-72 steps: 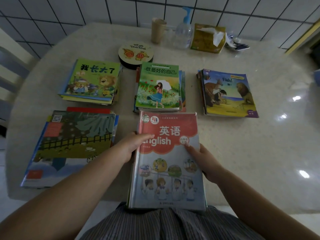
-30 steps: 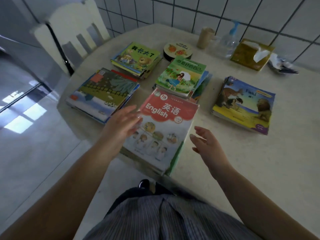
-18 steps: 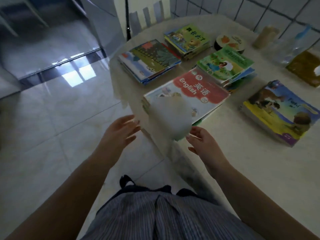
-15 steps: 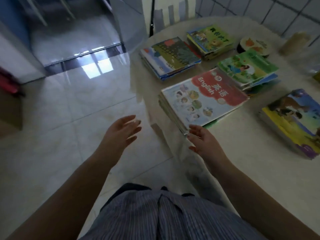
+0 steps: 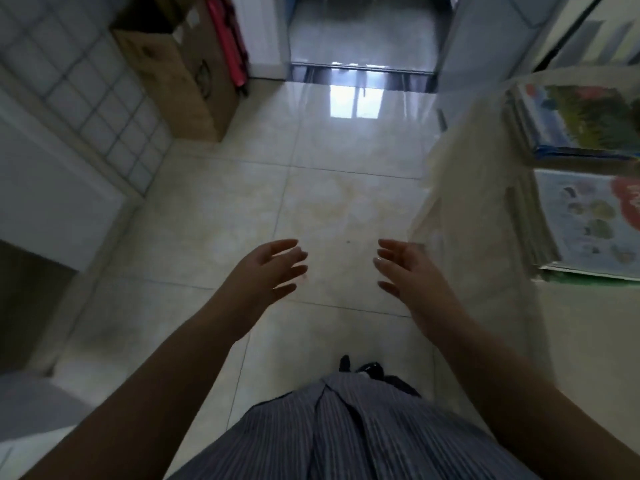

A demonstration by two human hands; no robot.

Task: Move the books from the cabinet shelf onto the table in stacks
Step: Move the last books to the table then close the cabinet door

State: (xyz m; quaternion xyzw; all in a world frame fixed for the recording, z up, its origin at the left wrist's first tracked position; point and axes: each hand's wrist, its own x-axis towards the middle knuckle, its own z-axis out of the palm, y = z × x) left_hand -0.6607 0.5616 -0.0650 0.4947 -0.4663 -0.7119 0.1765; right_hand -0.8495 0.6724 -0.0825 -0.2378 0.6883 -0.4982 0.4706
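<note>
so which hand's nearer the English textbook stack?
Right. The right hand hangs open beside the table edge, left of the English textbook stack; the left hand is farther left over the floor.

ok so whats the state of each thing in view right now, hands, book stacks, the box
left hand: open, empty, over the floor
right hand: open, empty, beside the table edge
English textbook stack: lying flat on the table, cover up, untouched
picture book stack: flat on the table, further along, untouched
cardboard box: standing on the floor by the tiled wall; top is blurred
</note>
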